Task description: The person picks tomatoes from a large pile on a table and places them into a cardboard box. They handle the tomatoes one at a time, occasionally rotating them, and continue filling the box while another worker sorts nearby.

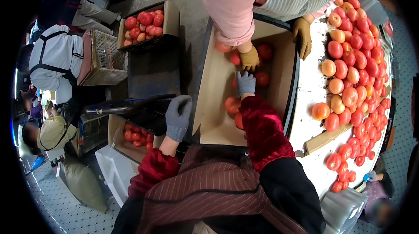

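Note:
A cardboard-lined crate stands before me with several red tomatoes in its bottom. Inside it, my right hand, in a grey knit glove, reaches down between tomatoes. Whether its fingers hold one is hidden. Just beyond my fingertips is a co-worker's hand in a mustard glove, also inside the crate. My left hand, gloved in grey, hovers beside the crate's left rim, its thumb and curved fingers apart and nothing between them. The co-worker's other gloved hand hangs over the crate's right edge.
On the right, a white table bears a large pile of tomatoes and a cardboard strip. Two more crates of tomatoes, one far and one near, stand left, with a dark cart handle between them.

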The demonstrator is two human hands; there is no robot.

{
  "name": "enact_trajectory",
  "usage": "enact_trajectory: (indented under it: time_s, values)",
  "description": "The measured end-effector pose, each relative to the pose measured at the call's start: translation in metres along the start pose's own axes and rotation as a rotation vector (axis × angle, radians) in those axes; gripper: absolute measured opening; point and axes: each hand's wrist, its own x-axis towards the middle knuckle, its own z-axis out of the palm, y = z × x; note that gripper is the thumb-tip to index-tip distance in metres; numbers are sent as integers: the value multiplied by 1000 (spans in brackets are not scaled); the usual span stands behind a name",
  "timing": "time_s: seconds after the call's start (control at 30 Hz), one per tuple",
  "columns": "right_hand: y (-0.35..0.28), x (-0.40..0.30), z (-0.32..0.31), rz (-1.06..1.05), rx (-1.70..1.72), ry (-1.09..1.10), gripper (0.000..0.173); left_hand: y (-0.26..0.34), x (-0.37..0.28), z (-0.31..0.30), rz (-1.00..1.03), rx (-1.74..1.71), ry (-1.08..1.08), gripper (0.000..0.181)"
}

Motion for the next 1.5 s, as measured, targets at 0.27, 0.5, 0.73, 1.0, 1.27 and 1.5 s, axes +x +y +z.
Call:
enact_trajectory:
  time_s: [0.27, 0.5, 0.73, 1.0, 1.27, 1.5]
  values:
    - [16, -78, -89, -93, 2386, -751, 57, 31, 3, 14, 235, -60, -57, 40]
    - [13, -133, -145, 229, 2774, -556, 52, 102, 6, 76, 492, 80, -334, 79]
    - [80, -206, -178, 45, 1695, 388, 42, 112, 3, 107, -601, -1178, -872, 59]
    - [125, -293, -156, 173, 1542, 634, 86, 168, -45, 186, -691, -628, -1279, 55]
    - [304, -438, -50, 633, 2144, 1512, 59, 149, -50, 208, -381, -374, -1149, 32]
    - [409, -501, -47, 938, 2147, 1953, 58, 116, -40, 182, -523, -330, -968, 30]
